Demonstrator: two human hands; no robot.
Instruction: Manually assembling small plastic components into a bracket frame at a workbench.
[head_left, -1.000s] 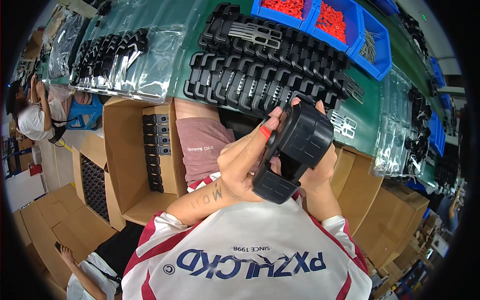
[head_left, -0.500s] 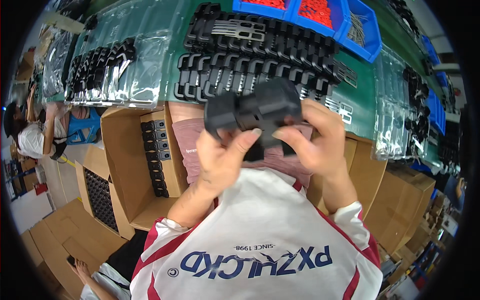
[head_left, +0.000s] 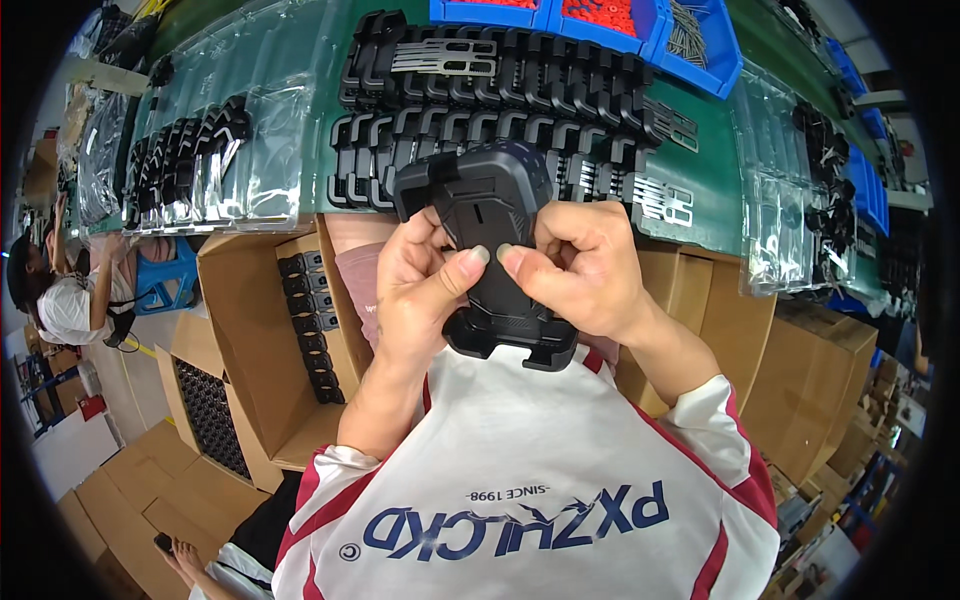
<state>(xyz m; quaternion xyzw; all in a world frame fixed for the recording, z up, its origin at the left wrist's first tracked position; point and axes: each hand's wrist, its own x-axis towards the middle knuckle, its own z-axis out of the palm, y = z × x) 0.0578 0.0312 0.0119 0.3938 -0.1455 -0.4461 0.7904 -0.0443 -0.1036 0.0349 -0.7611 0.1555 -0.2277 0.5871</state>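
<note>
Between my two hands is a black phone holder (head_left: 492, 215), held upright over my lap, with its hooked corner clamps at the top and bottom. My left hand (head_left: 418, 275) grips its left edge, thumb pressed on the middle of the face. From the other side my right hand (head_left: 585, 265) grips it, its thumb lying close to the left one. Both sets of fingers curl behind the holder and are partly hidden. Beyond it, two rows of similar black holder parts (head_left: 400, 135) stand on the green table (head_left: 705, 195). Slotted metal plates (head_left: 445, 57) lie on these rows.
Blue bins (head_left: 728, 70) at the back hold red pieces and metal pins. Clear plastic trays (head_left: 275, 150) with black parts flank the rows. Open cardboard boxes (head_left: 240, 330) with black parts stand left of my lap; another box (head_left: 815, 400) is at right. Other people (head_left: 75, 280) sit at left.
The phone holder has turned from a tilted, blurred pose to upright, its long face now toward me. Both thumbs have come together on its middle. The view has shifted slightly.
</note>
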